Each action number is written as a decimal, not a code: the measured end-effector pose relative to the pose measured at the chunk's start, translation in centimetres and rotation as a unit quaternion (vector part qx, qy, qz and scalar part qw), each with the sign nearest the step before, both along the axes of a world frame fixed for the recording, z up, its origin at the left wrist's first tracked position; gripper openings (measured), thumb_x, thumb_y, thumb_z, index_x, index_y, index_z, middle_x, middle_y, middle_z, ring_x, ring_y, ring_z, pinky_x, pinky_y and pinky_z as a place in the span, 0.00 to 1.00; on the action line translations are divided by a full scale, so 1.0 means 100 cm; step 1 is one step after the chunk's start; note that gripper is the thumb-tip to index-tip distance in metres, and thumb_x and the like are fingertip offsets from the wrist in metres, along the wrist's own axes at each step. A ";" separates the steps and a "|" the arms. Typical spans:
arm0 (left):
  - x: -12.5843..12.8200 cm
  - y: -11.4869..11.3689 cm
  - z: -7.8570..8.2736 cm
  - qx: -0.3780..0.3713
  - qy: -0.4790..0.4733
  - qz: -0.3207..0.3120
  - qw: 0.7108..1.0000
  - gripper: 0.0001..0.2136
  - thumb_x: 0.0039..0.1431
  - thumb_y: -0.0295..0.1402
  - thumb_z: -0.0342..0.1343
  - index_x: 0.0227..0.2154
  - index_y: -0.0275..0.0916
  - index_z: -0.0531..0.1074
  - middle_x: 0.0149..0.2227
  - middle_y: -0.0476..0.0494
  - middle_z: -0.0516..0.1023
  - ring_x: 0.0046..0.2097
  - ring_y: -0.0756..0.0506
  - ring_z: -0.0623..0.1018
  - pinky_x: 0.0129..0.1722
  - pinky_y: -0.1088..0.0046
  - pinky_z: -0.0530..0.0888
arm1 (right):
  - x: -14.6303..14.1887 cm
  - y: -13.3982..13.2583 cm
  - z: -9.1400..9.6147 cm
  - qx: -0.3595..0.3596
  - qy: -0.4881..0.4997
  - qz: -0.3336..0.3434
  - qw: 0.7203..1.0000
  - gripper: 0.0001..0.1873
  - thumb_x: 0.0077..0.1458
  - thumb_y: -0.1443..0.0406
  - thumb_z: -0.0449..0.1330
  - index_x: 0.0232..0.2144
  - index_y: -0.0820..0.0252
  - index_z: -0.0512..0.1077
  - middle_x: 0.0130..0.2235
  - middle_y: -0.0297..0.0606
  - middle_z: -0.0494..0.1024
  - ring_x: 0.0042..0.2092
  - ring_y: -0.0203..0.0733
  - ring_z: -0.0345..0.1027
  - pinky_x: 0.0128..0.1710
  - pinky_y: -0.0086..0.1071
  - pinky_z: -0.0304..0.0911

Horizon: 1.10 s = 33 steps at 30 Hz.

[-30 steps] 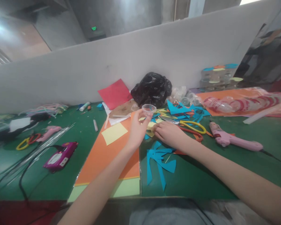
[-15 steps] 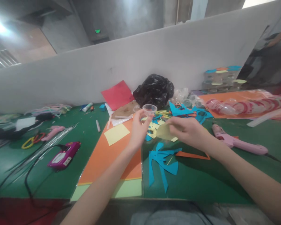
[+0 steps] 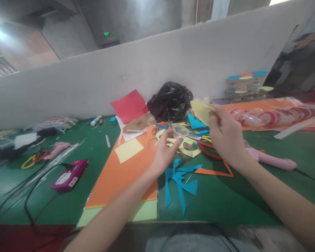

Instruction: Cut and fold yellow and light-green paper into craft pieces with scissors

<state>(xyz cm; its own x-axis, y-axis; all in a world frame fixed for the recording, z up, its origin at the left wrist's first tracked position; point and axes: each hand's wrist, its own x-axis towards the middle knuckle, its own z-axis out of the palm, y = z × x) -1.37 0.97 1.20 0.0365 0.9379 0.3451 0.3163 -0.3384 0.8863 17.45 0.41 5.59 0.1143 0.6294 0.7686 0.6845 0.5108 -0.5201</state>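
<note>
Yellow paper [image 3: 200, 110] is held above a green table [image 3: 220, 201], pale partition [image 3: 94, 82] behind.

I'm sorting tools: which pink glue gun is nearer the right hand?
The right-side glue gun, partly hidden behind the right hand; the other glue gun lies far left, beside red-and-yellow scissors.
</note>
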 end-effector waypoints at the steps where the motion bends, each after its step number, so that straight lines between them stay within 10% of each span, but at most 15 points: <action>1: 0.001 -0.001 -0.001 0.001 -0.001 -0.003 1.000 0.15 0.59 0.37 0.59 0.48 0.41 0.69 0.49 0.41 0.78 0.51 0.43 0.76 0.47 0.65 0.71 | -0.002 -0.001 -0.003 0.009 -0.033 0.013 0.999 0.14 0.68 0.65 0.48 0.49 0.57 0.70 0.30 0.37 0.74 0.30 0.42 0.70 0.32 0.35 0.65; 7: 0.003 0.000 0.000 0.009 -0.001 -0.004 1.000 0.14 0.59 0.36 0.59 0.47 0.41 0.69 0.47 0.42 0.78 0.50 0.43 0.76 0.46 0.66 0.71 | -0.016 0.000 -0.024 0.100 -0.177 0.113 0.972 0.18 0.67 0.71 0.46 0.56 0.58 0.66 0.50 0.46 0.79 0.50 0.47 0.75 0.46 0.37 0.71; 16: 0.003 0.002 -0.002 0.022 -0.001 0.000 1.000 0.12 0.58 0.37 0.60 0.43 0.41 0.69 0.44 0.43 0.77 0.49 0.43 0.75 0.45 0.66 0.71 | -0.021 0.001 -0.027 0.141 -0.216 0.133 0.957 0.21 0.64 0.74 0.47 0.57 0.60 0.64 0.51 0.48 0.78 0.55 0.48 0.73 0.51 0.41 0.72; 33: 0.000 0.004 0.001 0.027 -0.002 -0.010 1.000 0.11 0.57 0.29 0.57 0.44 0.42 0.71 0.42 0.45 0.76 0.48 0.44 0.75 0.46 0.67 0.72 | -0.029 -0.008 -0.028 0.002 -0.148 0.222 0.964 0.18 0.69 0.60 0.49 0.55 0.59 0.68 0.58 0.49 0.73 0.61 0.49 0.66 0.59 0.47 0.65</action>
